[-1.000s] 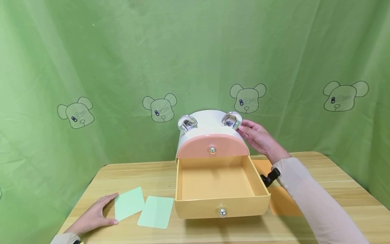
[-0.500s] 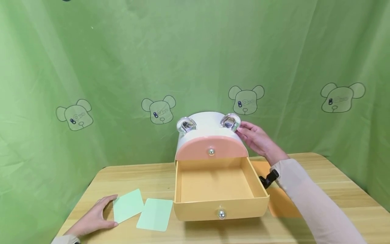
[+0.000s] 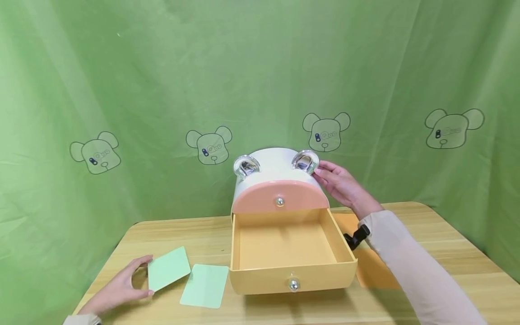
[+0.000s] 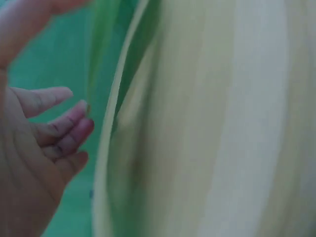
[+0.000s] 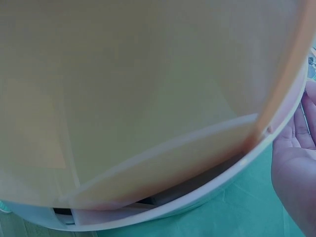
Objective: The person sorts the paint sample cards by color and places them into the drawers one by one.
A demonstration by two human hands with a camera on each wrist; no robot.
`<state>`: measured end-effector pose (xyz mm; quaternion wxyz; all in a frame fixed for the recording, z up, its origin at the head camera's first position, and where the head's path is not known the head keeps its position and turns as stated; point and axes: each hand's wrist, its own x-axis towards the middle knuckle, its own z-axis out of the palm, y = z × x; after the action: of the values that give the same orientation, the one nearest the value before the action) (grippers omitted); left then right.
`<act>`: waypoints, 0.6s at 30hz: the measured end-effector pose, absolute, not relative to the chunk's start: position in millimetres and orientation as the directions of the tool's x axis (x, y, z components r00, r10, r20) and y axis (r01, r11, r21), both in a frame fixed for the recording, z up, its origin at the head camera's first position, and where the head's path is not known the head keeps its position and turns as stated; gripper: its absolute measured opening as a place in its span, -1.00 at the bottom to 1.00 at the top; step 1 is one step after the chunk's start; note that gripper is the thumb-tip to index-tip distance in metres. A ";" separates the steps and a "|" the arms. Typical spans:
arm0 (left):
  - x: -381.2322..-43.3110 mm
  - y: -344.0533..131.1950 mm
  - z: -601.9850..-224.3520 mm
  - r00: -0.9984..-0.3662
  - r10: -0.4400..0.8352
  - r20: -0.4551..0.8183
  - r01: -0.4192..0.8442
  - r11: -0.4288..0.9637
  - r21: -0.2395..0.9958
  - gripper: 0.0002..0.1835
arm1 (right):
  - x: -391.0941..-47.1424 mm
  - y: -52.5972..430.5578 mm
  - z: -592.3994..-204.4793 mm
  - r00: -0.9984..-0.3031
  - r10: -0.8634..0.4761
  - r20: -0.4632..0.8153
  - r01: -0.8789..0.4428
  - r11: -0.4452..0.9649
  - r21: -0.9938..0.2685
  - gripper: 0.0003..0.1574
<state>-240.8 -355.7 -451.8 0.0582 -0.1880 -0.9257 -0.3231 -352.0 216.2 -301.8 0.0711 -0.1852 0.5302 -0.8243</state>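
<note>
In the head view my left hand grips a light green card by its left edge, thumb at the near corner and fingers at the far one. The card is tilted off the table, with a shadow beneath it. A second green card lies flat beside it. My right hand rests on the right side of a white box, close to its silver ear; some fingertips are hidden behind. The box's yellow lower drawer is pulled out with nothing inside. Its pink upper drawer is in.
An orange sheet lies on the wooden table right of the box, partly under my right forearm. The drawer's front overhangs the table surface. A green curtain with bear outlines closes off the back and sides.
My left hand has lifted the green card, which lay flat on the table and now tilts up. The right hand stays against the box. The head view has shifted slightly.
</note>
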 end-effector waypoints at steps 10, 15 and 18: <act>-239.7 -332.4 -403.2 -0.858 0.409 0.312 0.512 0.630 0.584 -0.06 | -351.9 218.6 -302.8 -0.919 -0.315 0.238 -0.087 -0.427 -0.900 -0.65; -237.8 -318.4 -371.4 -0.762 0.504 0.407 0.638 0.478 0.603 -0.04 | -352.2 217.0 -301.9 -0.919 -0.320 0.231 -0.086 -0.409 -0.909 -0.66; -239.4 -306.1 -352.3 -0.710 0.564 0.422 0.680 0.392 0.619 -0.04 | -351.1 216.7 -302.7 -0.925 -0.311 0.217 -0.079 -0.403 -0.912 -0.67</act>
<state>-239.4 -306.1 -352.3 0.0718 -0.3742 -0.8313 -0.4047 -351.1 216.7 -302.7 0.0711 -0.1798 0.5419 -0.8179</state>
